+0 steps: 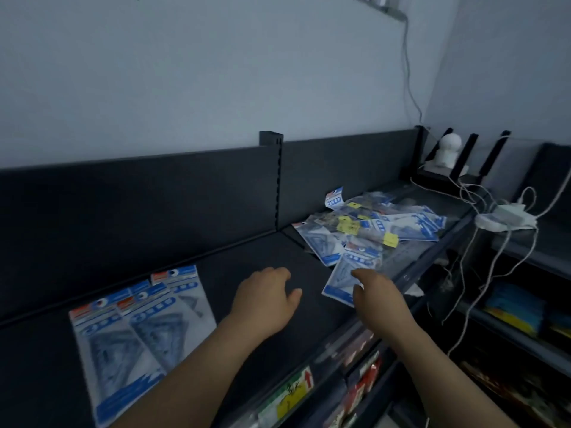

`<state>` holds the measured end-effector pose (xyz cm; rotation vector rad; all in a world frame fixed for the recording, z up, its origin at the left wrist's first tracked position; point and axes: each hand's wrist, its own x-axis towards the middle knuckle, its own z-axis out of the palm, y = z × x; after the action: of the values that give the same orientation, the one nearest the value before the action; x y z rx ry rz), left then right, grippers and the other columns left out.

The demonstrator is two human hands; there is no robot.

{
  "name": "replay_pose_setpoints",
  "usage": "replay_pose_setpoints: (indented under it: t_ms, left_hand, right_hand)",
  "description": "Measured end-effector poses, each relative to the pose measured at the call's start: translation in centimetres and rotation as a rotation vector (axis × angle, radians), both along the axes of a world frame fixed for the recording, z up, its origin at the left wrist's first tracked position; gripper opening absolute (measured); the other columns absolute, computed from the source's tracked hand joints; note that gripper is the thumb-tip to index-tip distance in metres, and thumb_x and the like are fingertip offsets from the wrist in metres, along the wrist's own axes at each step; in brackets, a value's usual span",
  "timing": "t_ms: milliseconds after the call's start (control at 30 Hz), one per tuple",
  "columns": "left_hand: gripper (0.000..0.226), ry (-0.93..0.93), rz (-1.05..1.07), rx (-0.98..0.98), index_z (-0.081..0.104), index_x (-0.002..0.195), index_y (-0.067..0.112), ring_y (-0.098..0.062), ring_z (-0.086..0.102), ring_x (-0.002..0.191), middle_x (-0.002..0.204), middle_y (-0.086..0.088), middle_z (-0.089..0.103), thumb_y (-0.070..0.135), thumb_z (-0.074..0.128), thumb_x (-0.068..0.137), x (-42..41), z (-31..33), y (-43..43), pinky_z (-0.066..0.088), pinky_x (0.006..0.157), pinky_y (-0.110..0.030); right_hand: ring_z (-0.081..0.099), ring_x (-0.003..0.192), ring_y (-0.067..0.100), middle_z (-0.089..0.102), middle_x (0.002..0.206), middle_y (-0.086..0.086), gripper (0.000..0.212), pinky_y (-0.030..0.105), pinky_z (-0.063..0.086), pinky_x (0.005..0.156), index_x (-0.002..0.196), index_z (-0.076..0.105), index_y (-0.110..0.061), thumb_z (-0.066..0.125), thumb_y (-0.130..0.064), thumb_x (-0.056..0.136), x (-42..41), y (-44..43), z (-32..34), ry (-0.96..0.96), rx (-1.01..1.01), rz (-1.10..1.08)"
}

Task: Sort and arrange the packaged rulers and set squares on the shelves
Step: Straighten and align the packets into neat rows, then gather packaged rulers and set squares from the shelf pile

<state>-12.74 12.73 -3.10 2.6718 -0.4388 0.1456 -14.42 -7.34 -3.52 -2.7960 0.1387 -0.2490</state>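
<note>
On the dark top shelf [253,273], three set-square packs [136,329] in blue and white sleeves lie overlapped at the left. A loose heap of similar ruler and set-square packs [370,227] with yellow tags sits at the right. My left hand [265,295] hovers over the bare shelf between them, fingers relaxed and holding nothing. My right hand [377,291] reaches over the nearest pack [343,279] of the heap at the shelf's front edge; its fingers lie over that pack, and I cannot see whether they grip it.
A black upright post [272,143] divides the shelf's back panel. A small white camera [448,152] and a white power strip [506,217] with trailing cables sit at the far right. Lower shelves [355,384] below hold packaged goods.
</note>
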Motion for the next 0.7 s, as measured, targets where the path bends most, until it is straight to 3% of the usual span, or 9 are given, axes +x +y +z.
replay_pose_setpoints:
  t_ms: [100, 167, 267, 333, 467, 533, 633, 700]
  left_hand:
    - [0.043, 0.044, -0.041, 0.028, 0.055, 0.127, 0.017, -0.019, 0.056, 0.108, 0.121, -0.002, 0.058, 0.044, 0.050, 0.094, 2.1, -0.5, -3.0, 0.048, 0.092, -0.036]
    - [0.043, 0.091, -0.050, 0.059, 0.056, 0.123, 0.016, -0.020, 0.055, 0.107, 0.119, -0.003, 0.057, 0.046, 0.052, 0.093, 3.3, -1.0, -4.7, 0.048, 0.090, -0.037]
    - [0.045, 0.133, -0.039, 0.095, 0.054, 0.120, 0.015, -0.024, 0.051, 0.109, 0.119, -0.005, 0.055, 0.050, 0.052, 0.091, 5.0, -1.7, -6.7, 0.047, 0.088, -0.037]
    - [0.048, 0.123, -0.007, 0.130, 0.052, 0.120, 0.017, -0.025, 0.047, 0.113, 0.123, -0.006, 0.052, 0.052, 0.053, 0.088, 5.9, -2.0, -7.8, 0.044, 0.090, -0.037]
    - [0.061, 0.147, 0.135, 0.178, 0.044, 0.129, 0.018, -0.025, 0.043, 0.120, 0.130, -0.004, 0.046, 0.055, 0.057, 0.083, 7.6, -2.3, -8.9, 0.039, 0.095, -0.037]
    - [0.054, 0.203, 0.204, 0.135, 0.046, 0.122, 0.015, -0.026, 0.048, 0.115, 0.127, -0.006, 0.047, 0.050, 0.061, 0.083, 8.6, -2.1, -8.7, 0.044, 0.093, -0.037]
    - [0.039, 0.329, 0.268, 0.025, 0.056, 0.107, 0.015, -0.021, 0.060, 0.101, 0.112, -0.002, 0.060, 0.041, 0.065, 0.079, 9.7, -1.6, -8.1, 0.050, 0.082, -0.031]
    - [0.028, 0.352, 0.316, -0.035, 0.064, 0.099, 0.019, -0.018, 0.064, 0.092, 0.102, 0.002, 0.067, 0.036, 0.062, 0.077, 10.0, -1.5, -8.1, 0.051, 0.074, -0.028]
  right_hand:
    - [0.057, 0.108, 0.027, 0.059, 0.126, 0.013, 0.037, 0.029, 0.044, 0.088, 0.127, 0.056, -0.005, 0.041, 0.000, 0.093, 1.9, -2.4, -0.3, 0.087, -0.006, -0.025]
    - [0.057, 0.107, 0.028, 0.062, 0.115, 0.012, 0.031, 0.028, 0.044, 0.081, 0.110, 0.064, -0.008, 0.042, 0.001, 0.090, 3.1, -3.6, -0.9, 0.152, 0.031, 0.006]
    - [0.062, 0.089, 0.025, 0.066, 0.095, 0.007, 0.025, 0.028, 0.045, 0.068, 0.088, 0.064, -0.015, 0.044, -0.001, 0.087, 4.8, -4.6, -1.7, 0.165, 0.131, 0.105]
    - [0.064, 0.091, 0.018, 0.071, 0.102, 0.003, 0.038, 0.028, 0.051, 0.077, 0.097, 0.072, -0.016, 0.042, 0.003, 0.084, 5.7, -4.6, -1.8, 0.152, 0.188, 0.212]
    - [0.060, 0.107, 0.008, 0.069, 0.117, -0.004, 0.048, 0.014, 0.044, 0.092, 0.109, 0.073, -0.014, 0.037, 0.008, 0.086, 7.5, -4.9, -1.2, 0.150, 0.292, 0.362]
    - [0.056, 0.118, 0.014, 0.063, 0.128, -0.002, 0.046, 0.020, 0.042, 0.098, 0.119, 0.067, -0.015, 0.036, 0.004, 0.090, 9.3, -6.2, -1.2, 0.098, 0.259, 0.336]
    - [0.052, 0.122, 0.023, 0.057, 0.134, 0.006, 0.045, 0.026, 0.041, 0.098, 0.127, 0.059, -0.012, 0.036, 0.002, 0.092, 12.3, -7.6, -1.3, 0.062, 0.183, 0.283]
    - [0.056, 0.112, 0.027, 0.061, 0.124, 0.010, 0.041, 0.030, 0.044, 0.090, 0.120, 0.061, -0.008, 0.038, 0.005, 0.089, 13.8, -7.8, -1.6, 0.080, 0.137, 0.323]
